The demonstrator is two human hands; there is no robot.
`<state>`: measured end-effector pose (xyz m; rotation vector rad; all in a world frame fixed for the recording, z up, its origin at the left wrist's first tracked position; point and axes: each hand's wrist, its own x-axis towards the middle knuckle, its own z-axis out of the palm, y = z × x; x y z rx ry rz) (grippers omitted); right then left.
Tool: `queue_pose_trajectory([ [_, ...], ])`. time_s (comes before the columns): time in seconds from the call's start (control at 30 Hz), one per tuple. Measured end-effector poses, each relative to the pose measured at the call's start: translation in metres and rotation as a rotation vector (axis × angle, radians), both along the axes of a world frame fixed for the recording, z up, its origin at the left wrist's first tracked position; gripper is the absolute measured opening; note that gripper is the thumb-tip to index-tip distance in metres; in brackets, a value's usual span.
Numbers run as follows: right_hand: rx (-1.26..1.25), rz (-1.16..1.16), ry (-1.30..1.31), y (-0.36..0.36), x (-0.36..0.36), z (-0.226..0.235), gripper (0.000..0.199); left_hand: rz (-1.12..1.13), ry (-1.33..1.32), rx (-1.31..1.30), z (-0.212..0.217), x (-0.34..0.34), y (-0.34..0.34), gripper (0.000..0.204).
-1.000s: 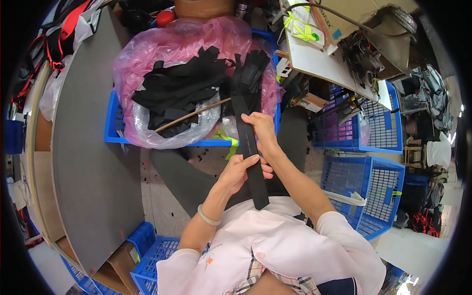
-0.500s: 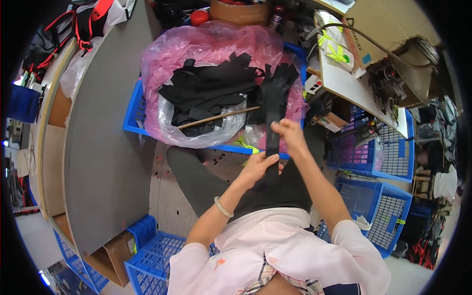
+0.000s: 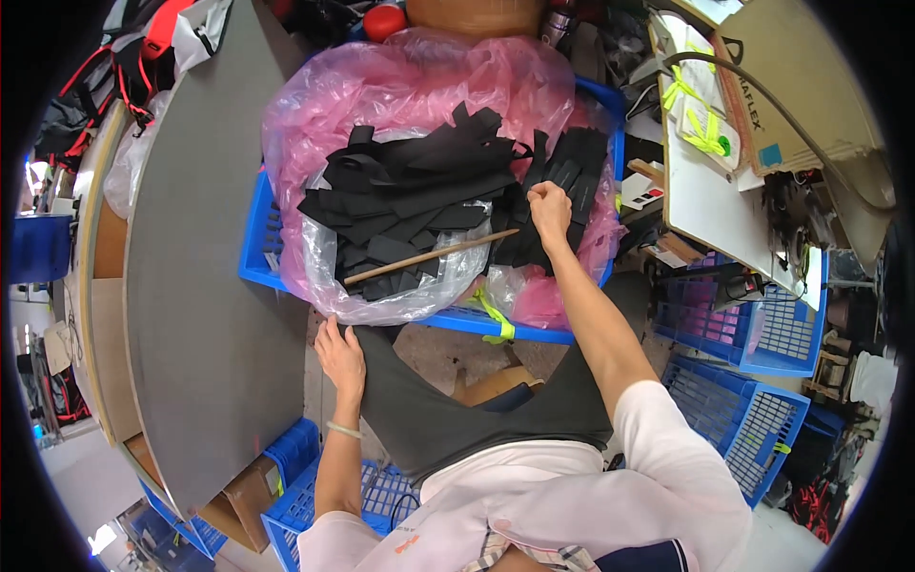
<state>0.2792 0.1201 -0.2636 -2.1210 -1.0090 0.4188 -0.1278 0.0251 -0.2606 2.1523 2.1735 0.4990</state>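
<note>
My right hand (image 3: pixel 550 207) reaches forward into the blue crate (image 3: pixel 255 250) and is closed on a black fabric strip (image 3: pixel 562 181) at the right side of the pile. The crate is lined with a pink and clear plastic bag (image 3: pixel 400 76) full of black fabric pieces (image 3: pixel 410 186). A thin wooden stick (image 3: pixel 429 257) lies across the pile. My left hand (image 3: pixel 341 355) rests flat, fingers spread, on the dark grey cloth (image 3: pixel 457 410) over my lap, just below the crate's near edge.
A grey tabletop (image 3: pixel 200 286) curves along the left. A white table (image 3: pixel 710 181) with yellow-green straps and cardboard stands at the right. Blue mesh baskets (image 3: pixel 743 334) sit at the lower right, more blue crates (image 3: pixel 315 486) at the lower left.
The long black strip held between both hands is gone from my lap. My right hand has moved forward to the crate, and my left hand has dropped onto the dark cloth.
</note>
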Motion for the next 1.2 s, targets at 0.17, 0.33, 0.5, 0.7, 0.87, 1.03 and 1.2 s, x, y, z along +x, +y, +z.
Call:
queue_pose_trajectory([
  [0.17,0.307,0.158,-0.016,-0.001,-0.060,0.015,0.007,0.101,0.133,-0.173,0.008,-0.002,0.003,0.032],
  [0.33,0.229,0.870,-0.120,-0.019,-0.153,0.014,0.013,0.103,0.149,-0.212,0.013,0.000,0.008,0.032],
  [0.5,0.194,0.676,-0.303,0.012,-0.219,-0.005,0.026,0.131,0.168,-0.218,0.013,0.004,0.011,0.031],
  [0.7,0.131,0.708,-0.555,0.028,-0.236,-0.036,0.021,0.123,0.237,-0.160,0.016,-0.002,0.013,0.029],
  [0.87,0.114,0.660,-0.576,0.020,-0.212,0.024,0.021,-0.007,0.202,-0.069,0.009,0.009,0.011,0.032],
  [1.03,0.616,0.745,0.104,-0.008,-0.222,0.106,0.024,0.156,0.093,-0.148,-0.003,-0.013,-0.008,0.035],
  [1.2,0.341,0.799,0.531,-0.110,-0.165,0.110,0.017,0.033,-0.676,-0.009,0.022,0.049,-0.041,0.038],
])
